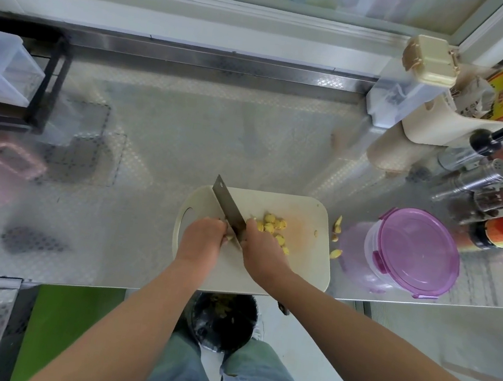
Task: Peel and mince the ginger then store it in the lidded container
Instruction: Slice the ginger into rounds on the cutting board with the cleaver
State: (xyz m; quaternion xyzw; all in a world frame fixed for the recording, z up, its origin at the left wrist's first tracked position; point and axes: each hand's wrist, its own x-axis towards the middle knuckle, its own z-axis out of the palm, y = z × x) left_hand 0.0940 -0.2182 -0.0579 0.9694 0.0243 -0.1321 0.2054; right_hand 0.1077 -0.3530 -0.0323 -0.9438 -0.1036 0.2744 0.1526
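Slicing stage, head view. The fingers (221, 228) of my left hand (203, 239) are curled down on the ginger piece (229, 237). Only a pale sliver of it shows against the flat of the blade. The fingers (251, 224) of my right hand (260, 247) are wrapped round the handle of the cleaver (229, 208), right up against the blade. The handle itself is hidden under the palm and wrist.

To do this step well, I judge that the left fingertips should stay tucked back so that the knuckles guide the blade. Cuts should be short and vertical, since fibrous ginger tends to deflect an edge.

The blade is a broad, flat steel rectangle with a hole near its far corner. To its right lie the ginger slices (274, 228), small yellow rounds in a loose cluster, moist-looking and not yet minced. They rest on the cutting board (300, 269), a smooth cream slab with rounded corners and a handle slot at its left end. It carries a faint orange stain.

Tan peel scraps (338, 226) lie just off its right edge on the counter (162, 135), which is embossed, reflective sheet metal. Beside them stands the lidded container (413, 251), round translucent plastic with a purple clip-on lid, which is on. A dark bin (221, 319) holding scraps sits below the counter edge.
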